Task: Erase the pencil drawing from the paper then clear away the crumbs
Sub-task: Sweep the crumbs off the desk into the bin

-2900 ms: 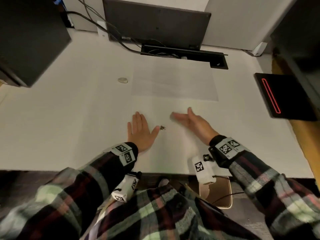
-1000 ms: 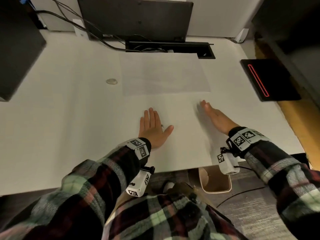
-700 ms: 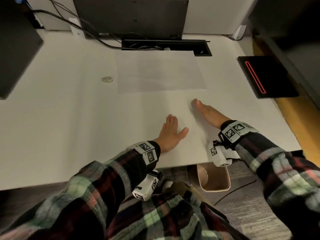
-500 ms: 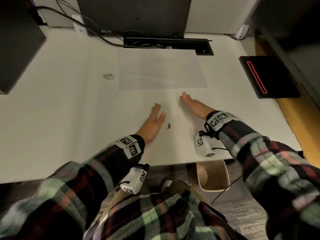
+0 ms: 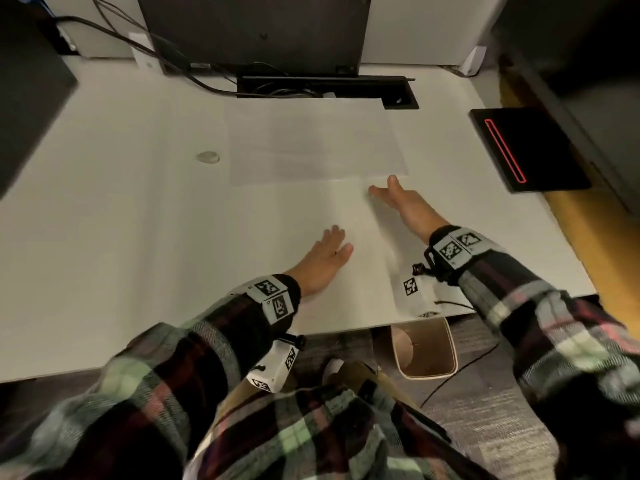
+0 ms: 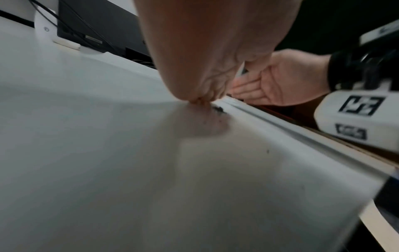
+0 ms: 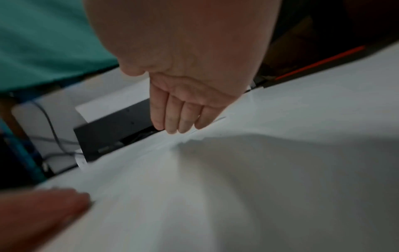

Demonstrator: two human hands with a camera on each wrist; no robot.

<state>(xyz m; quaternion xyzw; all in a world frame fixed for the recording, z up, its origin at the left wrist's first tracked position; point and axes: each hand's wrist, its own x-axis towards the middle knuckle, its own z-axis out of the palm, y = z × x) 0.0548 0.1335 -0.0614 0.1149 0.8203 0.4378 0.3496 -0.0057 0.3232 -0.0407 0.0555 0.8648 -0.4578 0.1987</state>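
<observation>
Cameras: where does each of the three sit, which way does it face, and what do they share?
Head: on the head, looking down at the desk, the paper, both flat hands and plaid sleeves.
Left wrist: under the left hand, facing along the desk at dark crumbs; the right hand shows beyond.
Right wrist: under the right hand, facing the monitor base.
Shared: all show the desk and the right hand.

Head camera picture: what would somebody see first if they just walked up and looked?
First, two open hands flat on the white desk: the left hand near the front edge, the right hand farther back, by the paper. Next, the black pad with a glowing red line at the right. The left wrist view shows tiny dark crumbs beside the left hand.
</observation>
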